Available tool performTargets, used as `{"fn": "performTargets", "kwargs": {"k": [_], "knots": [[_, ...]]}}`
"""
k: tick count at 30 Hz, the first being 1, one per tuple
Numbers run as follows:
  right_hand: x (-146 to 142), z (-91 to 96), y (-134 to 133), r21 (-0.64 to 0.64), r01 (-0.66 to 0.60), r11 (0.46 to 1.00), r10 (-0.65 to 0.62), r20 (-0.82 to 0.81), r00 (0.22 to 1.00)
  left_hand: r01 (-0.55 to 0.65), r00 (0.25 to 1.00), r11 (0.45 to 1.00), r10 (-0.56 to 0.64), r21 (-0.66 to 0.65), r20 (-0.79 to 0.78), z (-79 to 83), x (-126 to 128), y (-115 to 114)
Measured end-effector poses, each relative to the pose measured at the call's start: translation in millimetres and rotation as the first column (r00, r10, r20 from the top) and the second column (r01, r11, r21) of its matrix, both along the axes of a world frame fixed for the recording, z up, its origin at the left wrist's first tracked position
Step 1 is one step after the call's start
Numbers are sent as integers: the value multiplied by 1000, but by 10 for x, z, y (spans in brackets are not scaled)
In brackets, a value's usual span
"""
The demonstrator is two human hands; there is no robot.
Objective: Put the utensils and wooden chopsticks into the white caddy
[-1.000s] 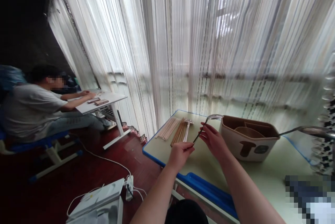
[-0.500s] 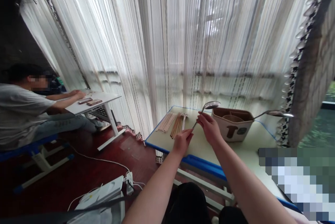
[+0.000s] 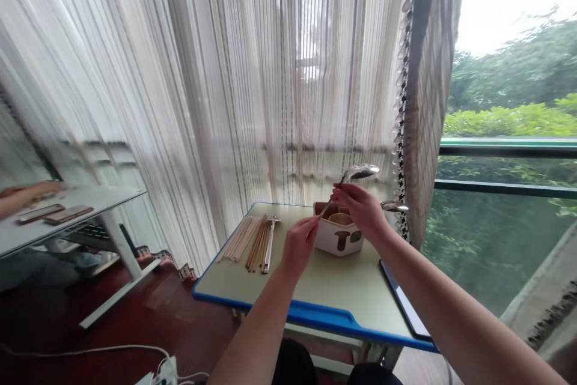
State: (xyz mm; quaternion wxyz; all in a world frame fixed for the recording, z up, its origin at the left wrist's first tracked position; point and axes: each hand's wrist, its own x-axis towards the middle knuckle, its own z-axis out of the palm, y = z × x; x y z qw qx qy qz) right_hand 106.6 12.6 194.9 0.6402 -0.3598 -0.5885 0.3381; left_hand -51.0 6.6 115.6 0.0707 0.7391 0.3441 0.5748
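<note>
Left hand (image 3: 300,244) and right hand (image 3: 356,202) are gripping one metal ladle (image 3: 364,172)

A pale striped curtain (image 3: 252,72) is filling most of the background, and greenery (image 3: 509,241) is showing through the glass to the right of it. In front of the curtain, a cream table (image 3: 324,280) with a blue edge is standing before the person. Off to the left, a white table (image 3: 112,196) is bearing two flat brownish objects (image 3: 67,214), and a co-worker's forearm (image 3: 20,197) is reaching over it.

On the cream table, a white holder (image 3: 329,245) is standing upright toward the back, its front bearing a brown mark and a greyish one. A flat dark-edged device (image 3: 406,304) is lying near the right edge, partly hidden by the right forearm.

Both hands are closing on the ladle: the left is pinching the lower end of its handle, the right is holding it higher up, near the bowl. The ladle is slanting in the air, bowl uppermost, in front of the holder (whether the left fingers are touching the holder, I cannot tell). Another metal utensil's head (image 3: 395,207) is showing beyond the right wrist.

To the left, pale sticks (image 3: 240,241), brown sticks (image 3: 258,247) and a metal slotted spoon (image 3: 270,244) are lying side by side.
</note>
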Motion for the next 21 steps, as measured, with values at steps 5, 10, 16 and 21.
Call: {"fn": "performTargets", "kwargs": {"k": [5,10,16,21], "knots": [[434,247,118,38,44,998,-43,-8,999,95,995,995,-95,2,-2,200,424,305],[849,365,206,41,191,981,-192,11,981,196,979,979,-198,-54,-54,369,803,614],[1219,414,273,93,327,940,-339,167,926,369,907,911,-396,-182,-142,468,1187,1037],[1341,409,283,114,417,902,-428,372,824,439,864,864,-481,-247,-149,438,1334,1184]]}}
